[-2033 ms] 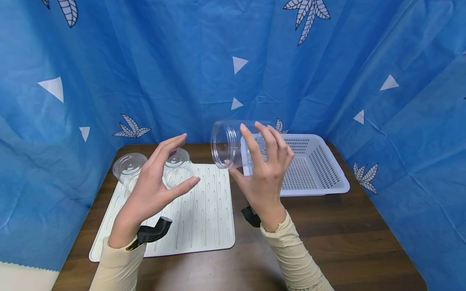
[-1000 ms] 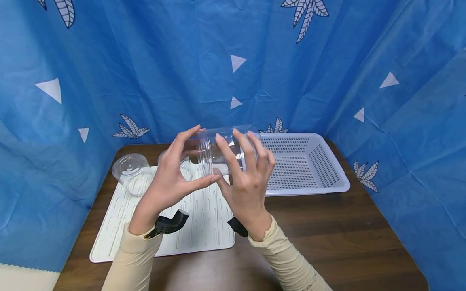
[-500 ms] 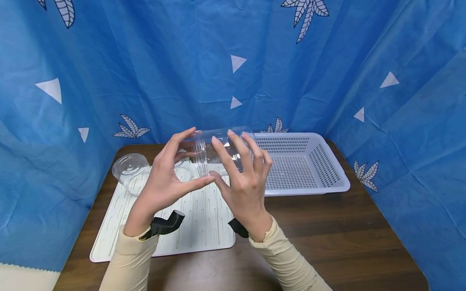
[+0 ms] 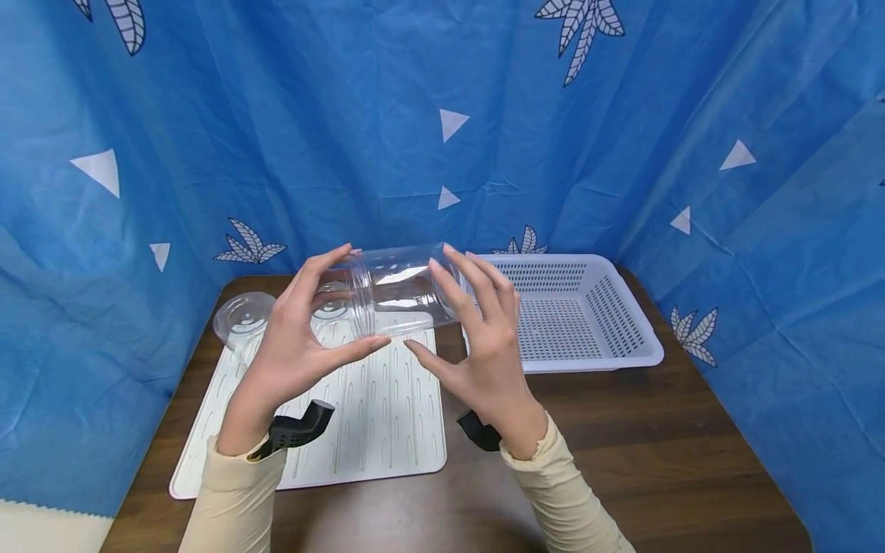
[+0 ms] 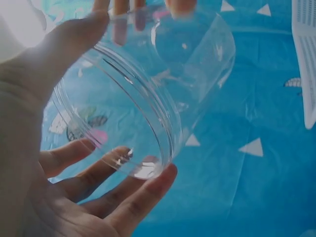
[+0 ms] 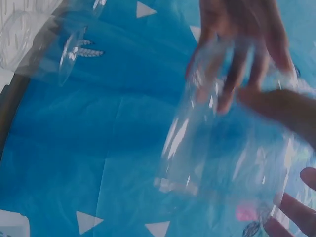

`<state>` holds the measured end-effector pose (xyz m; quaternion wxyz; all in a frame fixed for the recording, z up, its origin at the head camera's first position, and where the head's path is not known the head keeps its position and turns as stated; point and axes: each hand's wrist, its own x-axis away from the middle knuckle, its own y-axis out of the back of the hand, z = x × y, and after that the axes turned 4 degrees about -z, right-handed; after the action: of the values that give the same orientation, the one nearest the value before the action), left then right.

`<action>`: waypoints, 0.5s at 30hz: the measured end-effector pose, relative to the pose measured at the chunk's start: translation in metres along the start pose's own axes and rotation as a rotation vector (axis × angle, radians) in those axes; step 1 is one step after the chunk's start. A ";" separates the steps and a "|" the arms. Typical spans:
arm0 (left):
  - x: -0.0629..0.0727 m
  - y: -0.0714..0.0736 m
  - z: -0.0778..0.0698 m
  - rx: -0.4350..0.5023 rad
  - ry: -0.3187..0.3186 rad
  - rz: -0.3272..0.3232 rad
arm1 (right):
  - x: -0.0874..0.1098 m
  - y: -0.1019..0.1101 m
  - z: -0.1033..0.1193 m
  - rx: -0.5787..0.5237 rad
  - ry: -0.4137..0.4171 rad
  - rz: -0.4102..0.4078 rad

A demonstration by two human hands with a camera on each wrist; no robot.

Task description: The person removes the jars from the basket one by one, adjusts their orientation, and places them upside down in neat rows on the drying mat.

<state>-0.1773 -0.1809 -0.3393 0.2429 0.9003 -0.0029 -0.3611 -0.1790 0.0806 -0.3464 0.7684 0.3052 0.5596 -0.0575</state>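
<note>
A clear plastic jar (image 4: 408, 288) lies sideways in the air above the mat, its ridged mouth to the left. My left hand (image 4: 290, 338) grips it round that threaded neck, thumb below and fingers on the far side, as the left wrist view also shows. At the base end, my right hand (image 4: 491, 346) is spread wide. Its fingertips overlap the jar's base in the head view, while the thumb stands apart below the wall. Two more clear jars stand at the back of the mat, one jar (image 4: 242, 316) at the left and another jar (image 4: 333, 307) partly behind my left hand.
A white ridged drying mat (image 4: 387, 430) covers the left part of the brown wooden table (image 4: 622, 445). At the back right stands a white perforated plastic basket (image 4: 639, 338). A blue patterned curtain (image 4: 387, 115) encloses the table at the back and sides.
The jar has come left from in front of the basket. My left hand has closed round its neck. My right hand, earlier round the jar's body, has loosened and shifted right toward its base.
</note>
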 end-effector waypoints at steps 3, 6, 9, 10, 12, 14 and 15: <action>0.003 0.007 0.002 0.031 0.020 0.000 | -0.001 0.007 -0.008 -0.130 -0.052 -0.001; 0.006 0.012 0.001 0.070 0.032 0.005 | -0.001 0.012 -0.015 -0.291 -0.147 0.023; 0.008 0.014 0.000 0.113 0.035 0.016 | 0.001 0.012 -0.023 -0.450 -0.235 0.045; 0.009 0.015 0.000 0.128 0.036 0.022 | 0.002 0.012 -0.025 -0.495 -0.257 0.053; 0.010 0.015 0.000 0.160 0.033 0.038 | 0.004 0.011 -0.028 -0.577 -0.283 0.061; 0.011 0.015 0.000 0.196 0.029 0.056 | 0.005 0.011 -0.031 -0.654 -0.300 0.072; 0.011 0.015 0.001 0.210 0.027 0.065 | 0.005 0.010 -0.033 -0.690 -0.308 0.081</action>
<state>-0.1668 -0.1963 -0.3407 0.1589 0.9249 -0.0668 -0.3388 -0.1997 0.1075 -0.3531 0.9028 0.0378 0.4114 0.1196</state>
